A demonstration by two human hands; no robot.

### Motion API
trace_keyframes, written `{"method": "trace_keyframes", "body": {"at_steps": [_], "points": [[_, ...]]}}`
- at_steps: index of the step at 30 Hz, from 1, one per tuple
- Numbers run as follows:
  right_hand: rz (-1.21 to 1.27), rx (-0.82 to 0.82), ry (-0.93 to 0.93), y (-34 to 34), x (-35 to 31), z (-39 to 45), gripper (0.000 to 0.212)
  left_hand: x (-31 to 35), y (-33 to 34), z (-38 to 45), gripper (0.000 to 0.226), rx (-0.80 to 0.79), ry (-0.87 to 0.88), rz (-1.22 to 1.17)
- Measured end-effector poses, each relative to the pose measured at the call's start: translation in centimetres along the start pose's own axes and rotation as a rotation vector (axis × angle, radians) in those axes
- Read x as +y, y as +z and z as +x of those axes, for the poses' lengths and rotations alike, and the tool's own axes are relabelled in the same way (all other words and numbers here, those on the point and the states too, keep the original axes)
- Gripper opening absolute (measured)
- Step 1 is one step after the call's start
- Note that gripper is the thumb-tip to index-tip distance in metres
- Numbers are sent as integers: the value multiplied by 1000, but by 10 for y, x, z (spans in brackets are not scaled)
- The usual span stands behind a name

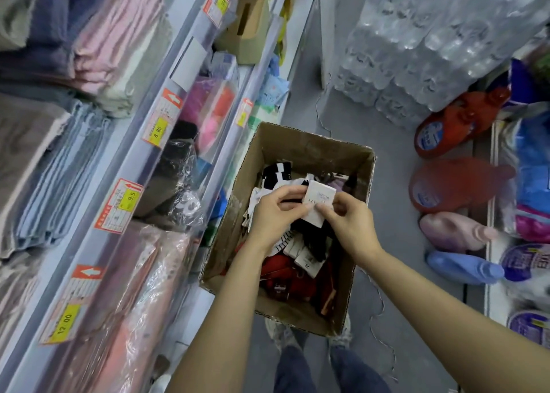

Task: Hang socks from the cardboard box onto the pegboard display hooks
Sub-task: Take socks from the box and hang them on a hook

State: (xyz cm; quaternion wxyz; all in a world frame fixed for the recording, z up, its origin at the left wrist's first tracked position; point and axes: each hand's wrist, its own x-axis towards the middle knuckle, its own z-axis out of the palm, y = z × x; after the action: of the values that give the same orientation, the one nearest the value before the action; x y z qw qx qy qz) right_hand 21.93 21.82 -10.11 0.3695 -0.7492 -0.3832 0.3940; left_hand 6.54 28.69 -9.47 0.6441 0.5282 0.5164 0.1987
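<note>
An open cardboard box (pixel 309 145) stands on the floor in front of my feet. Inside lie several pairs of socks (pixel 297 252) in black, white and red, most with white paper labels. Over the box, my left hand (pixel 272 214) and my right hand (pixel 349 223) together hold one pair of socks with a white label (pixel 320 197). The fingers of both hands pinch the label's lower edges. No pegboard or hooks are in view.
Shelves with folded towels (pixel 68 142) and price tags (pixel 123 206) run along the left. Wrapped packs of water bottles (pixel 416 44) stand ahead on the right. Detergent bottles (pixel 455 184) lie on the floor at the right. Grey floor lies between.
</note>
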Motion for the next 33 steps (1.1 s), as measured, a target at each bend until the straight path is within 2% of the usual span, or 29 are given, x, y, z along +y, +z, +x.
{"method": "trace_keyframes", "body": {"at_steps": [4,6,8,9,12,16,20,21,24,26,29,33], "points": [[284,-66,124,2,-7,3,15,-2,5,10,52,55,47,166],[374,-86,167,5,-14,5,20,0,10,13,64,78,56,339],[510,-159,220,10,-20,4,27,2,15,14,67,156,83,517],[585,-198,244,12,-23,4,27,3,14,13,64,204,86,530],[785,-267,316,18,-25,4,22,2,4,11,53,278,76,421],[659,-370,268,31,-31,0,21,2,-10,6,48,284,39,327],[828,-428,275,47,-36,-15,44,13,-18,0,76,220,-140,84],[866,-414,275,50,-35,-17,47,16,-23,-3,76,179,-166,3],[924,-347,294,54,-34,-25,40,19,-40,-12,65,-17,-198,-199],[929,-295,296,58,-37,-29,37,16,-50,-20,60,-103,-162,-207],[944,-194,328,63,-49,-38,37,9,-63,-33,29,-69,-89,-144],[869,-106,302,66,-67,-49,30,12,-79,-57,14,28,73,-121]]}}
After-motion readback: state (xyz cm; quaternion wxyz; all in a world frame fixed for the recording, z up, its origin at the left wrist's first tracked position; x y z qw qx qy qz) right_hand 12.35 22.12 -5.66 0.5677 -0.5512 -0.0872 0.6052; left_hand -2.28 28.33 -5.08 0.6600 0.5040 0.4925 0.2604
